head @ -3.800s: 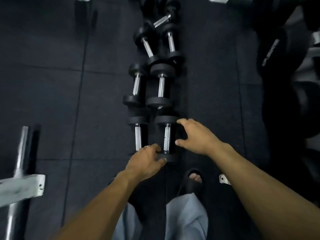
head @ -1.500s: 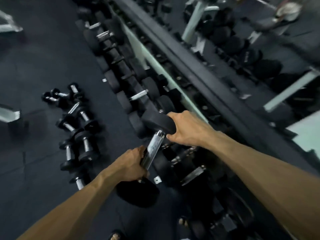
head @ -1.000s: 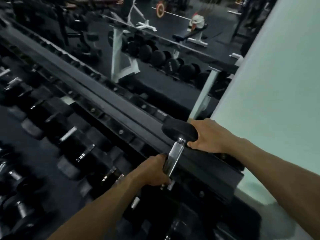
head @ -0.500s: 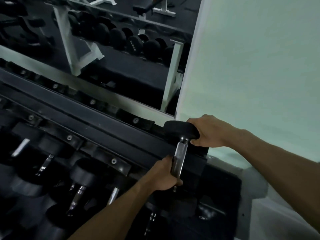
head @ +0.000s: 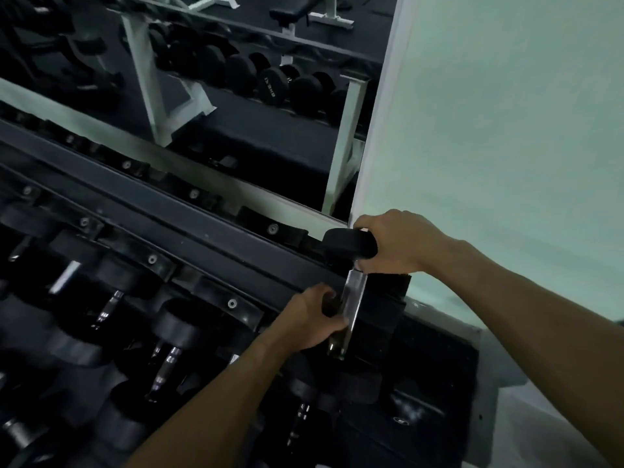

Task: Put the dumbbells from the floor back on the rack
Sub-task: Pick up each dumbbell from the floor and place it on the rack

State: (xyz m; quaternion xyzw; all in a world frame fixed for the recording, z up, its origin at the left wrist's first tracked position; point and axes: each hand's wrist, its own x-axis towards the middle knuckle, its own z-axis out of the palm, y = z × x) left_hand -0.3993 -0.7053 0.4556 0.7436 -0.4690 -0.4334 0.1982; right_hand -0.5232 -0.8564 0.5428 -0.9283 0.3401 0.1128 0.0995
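Note:
A black dumbbell point(head: 353, 298) with a chrome handle lies across the top tier of the dark rack point(head: 189, 211), at its far right end by the pale wall. My left hand point(head: 312, 320) grips the chrome handle from the left. My right hand point(head: 396, 243) holds the dumbbell's far black head, fingers curled over its top. The near head is hidden in shadow below my left hand.
Several black dumbbells point(head: 111, 302) fill the rack's lower tiers to the left. A mirror point(head: 236, 96) behind the rack reflects another white-framed rack of dumbbells. The green-white wall point(head: 506, 130) stands close on the right.
I lifted the dumbbell from the floor row, turned and carried it up to the rack's right end. Over the last half second it has settled lower onto the top tier.

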